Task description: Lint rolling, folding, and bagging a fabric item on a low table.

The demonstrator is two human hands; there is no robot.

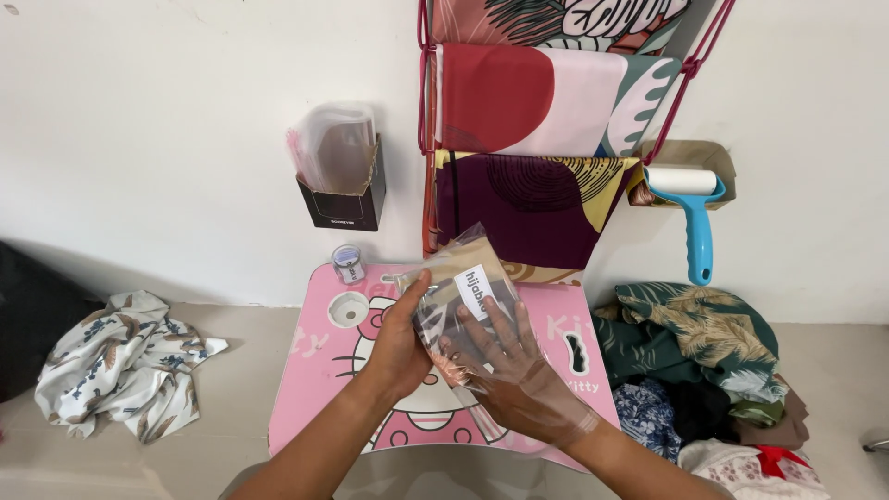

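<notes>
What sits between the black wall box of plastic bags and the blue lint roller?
In the head view, folded patterned cloths hang on a red rack between the black box and the lint roller.

White wall, pale floor, pink lap table, daylight

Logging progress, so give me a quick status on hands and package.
Left hand grips clear plastic bag edge. Right hand flat on bag, tan folded cloth inside. Pink lap table beneath, nothing blocking.

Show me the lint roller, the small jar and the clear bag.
lint roller (696,231), head view, blue handle.
small jar (348,264), head view, its side.
clear bag (463,306), head view, middle, between both hands.
</notes>
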